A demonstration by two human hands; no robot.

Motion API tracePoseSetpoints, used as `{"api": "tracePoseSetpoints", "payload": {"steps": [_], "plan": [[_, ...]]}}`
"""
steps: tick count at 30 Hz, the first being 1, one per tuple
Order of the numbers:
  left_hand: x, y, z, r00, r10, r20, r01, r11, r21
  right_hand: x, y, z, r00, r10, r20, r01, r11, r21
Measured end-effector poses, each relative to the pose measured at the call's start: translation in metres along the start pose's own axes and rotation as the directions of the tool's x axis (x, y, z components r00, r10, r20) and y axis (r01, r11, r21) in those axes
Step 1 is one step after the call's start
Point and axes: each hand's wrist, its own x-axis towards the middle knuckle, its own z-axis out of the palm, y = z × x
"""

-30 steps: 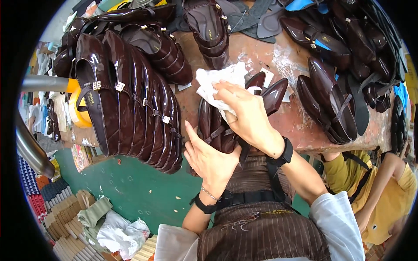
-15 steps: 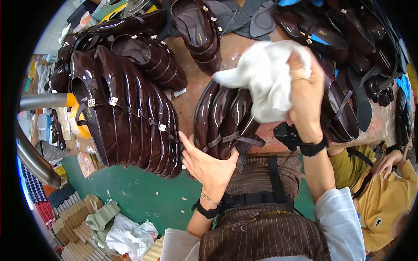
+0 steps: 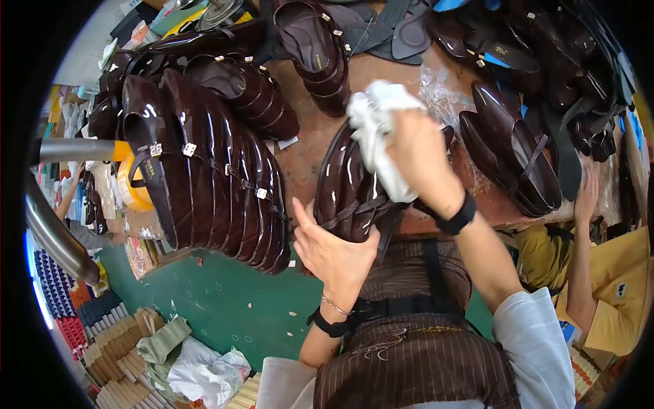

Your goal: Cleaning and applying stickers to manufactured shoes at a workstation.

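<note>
Glossy dark brown shoes [image 3: 338, 174] with thin straps stand nested together at the table's near edge in front of me. My left hand [image 3: 335, 260] is closed around their near end, thumb on one side and fingers on the other. Against their upper right side lies a crumpled white cloth [image 3: 375, 129], gripped by my right hand [image 3: 424, 160]. The cloth and that hand cover part of the shoes. Just left of my left hand stands a long row of nested shoes [image 3: 211, 170] with small glittering buckles.
More nested shoes [image 3: 313, 61] stand farther back. A separate pair [image 3: 511, 150] rests at the right, near dark insoles [image 3: 412, 34]. A bent metal tube [image 3: 61, 245] juts in at left. Beside me at right, a person in a yellow apron [image 3: 616, 293] has a hand at the table edge.
My right hand has brought the white cloth down and left onto the shoes. My left hand keeps its hold. The neighbouring person's arm now reaches up to the table edge.
</note>
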Motion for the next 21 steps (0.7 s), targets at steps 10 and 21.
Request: {"api": "tracePoseSetpoints", "payload": {"steps": [10,21], "plan": [[-0.001,-0.023,0.013,0.987,0.158,-0.026,-0.159,0.987,-0.034,-0.104,-0.026,-0.007,0.912,-0.41,-0.01,0.306,0.664,0.683],[0.121,0.052,-0.005,0.741,0.101,0.664,0.665,0.031,-0.746,-0.134,0.069,-0.101,0.898,0.292,-0.329,0.225,0.337,0.914]]}}
